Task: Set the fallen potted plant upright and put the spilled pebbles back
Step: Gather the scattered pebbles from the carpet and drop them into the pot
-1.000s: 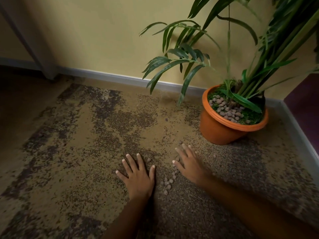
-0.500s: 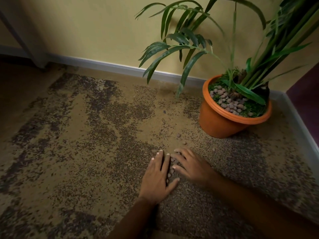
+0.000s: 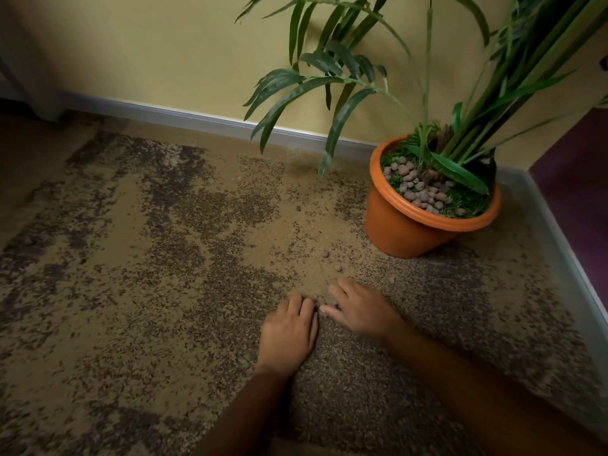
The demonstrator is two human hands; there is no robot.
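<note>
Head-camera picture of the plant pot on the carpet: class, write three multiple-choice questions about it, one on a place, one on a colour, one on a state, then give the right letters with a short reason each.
1. Where does the plant pot stand?
A. In the corner by the wall
B. In the middle of the carpet
C. On a shelf

2. What colour is the pot?
A. White
B. Orange
C. Blue

3. How are the two hands placed?
A. Both raised in the air
B. One gripping the pot's rim
C. Both down on the carpet, close together

Answers:
1 A, the pot sits where the skirting boards meet.
2 B, its rim and wall are orange.
3 C, the left hand and right hand rest on the carpet side by side, with loose pebbles beyond them.
</note>
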